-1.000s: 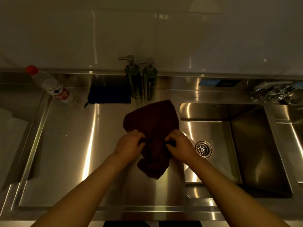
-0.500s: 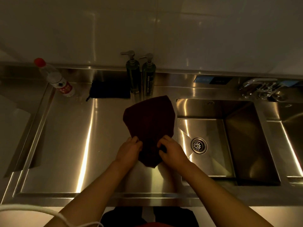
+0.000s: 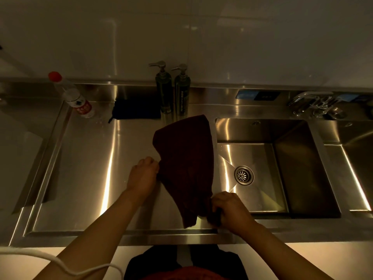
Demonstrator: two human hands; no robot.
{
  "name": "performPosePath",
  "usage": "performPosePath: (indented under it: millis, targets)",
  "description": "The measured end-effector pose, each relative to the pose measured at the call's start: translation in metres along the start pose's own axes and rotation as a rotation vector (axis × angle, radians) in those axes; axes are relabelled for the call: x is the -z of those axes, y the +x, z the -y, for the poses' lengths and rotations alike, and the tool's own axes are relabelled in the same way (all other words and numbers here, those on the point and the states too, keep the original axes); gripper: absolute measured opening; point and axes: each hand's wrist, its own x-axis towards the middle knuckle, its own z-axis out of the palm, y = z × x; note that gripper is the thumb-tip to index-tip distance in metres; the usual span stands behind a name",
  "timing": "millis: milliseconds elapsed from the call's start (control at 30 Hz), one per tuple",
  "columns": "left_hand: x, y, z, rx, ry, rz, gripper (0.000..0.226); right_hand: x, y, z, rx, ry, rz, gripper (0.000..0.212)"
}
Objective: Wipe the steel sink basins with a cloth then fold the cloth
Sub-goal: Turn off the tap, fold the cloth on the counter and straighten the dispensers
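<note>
Fingers of left hand curled tight, pinching the left edge of the dark red cloth about midway along it. Right hand fingers also clenched, gripping the near right corner of the cloth, bunched fabric showing under the knuckles. Neither hand loose; both grasp cloth only.

Cloth stretched lengthwise between the hands and away from the person, far end near the two pump bottles, near end hanging past the right hand close to the bench front edge. Cannot tell if the far end rests flat on the steel or is lifted. Cloth lies over the flat drainboard part of the bench, its right edge just beside the rim of the sink basin.

Basin to the right of cloth, drain strainer in its floor. Second basin partly in view at far right. Tap behind them at the back ledge. Plastic bottle with red cap lying tilted at back left. Dark folded cloth at back, left of the pump bottles. White cable crosses bottom left corner.
</note>
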Motion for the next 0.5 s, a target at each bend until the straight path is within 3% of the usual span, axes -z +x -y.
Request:
performPosePath:
  millis: [100, 167, 267, 367, 433, 500]
  targets:
    - [-0.004, -0.01, -0.023, -0.113, -0.063, 0.028, 0.014, 0.005, 0.012, 0.003, -0.114, 0.12, -0.202, 0.02]
    - [-0.008, -0.025, -0.04, -0.203, -0.134, 0.098, 0.023, 0.008, 0.022, 0.004, -0.169, 0.209, -0.241, 0.016]
    - [-0.019, -0.052, -0.062, -0.252, -0.214, 0.298, 0.043, 0.008, 0.04, 0.005, -0.301, 0.346, -0.173, 0.022]
    - [-0.034, -0.072, -0.072, -0.273, -0.152, 0.452, 0.066, 0.001, 0.052, 0.007, -0.383, 0.366, -0.105, 0.034]
    - [-0.045, -0.081, -0.075, -0.296, -0.075, 0.459, 0.063, -0.004, 0.055, 0.01, -0.385, 0.344, -0.058, 0.033]
    - [-0.052, -0.086, -0.077, -0.298, -0.057, 0.376, 0.045, -0.008, 0.055, 0.013, -0.387, 0.308, -0.043, 0.031]
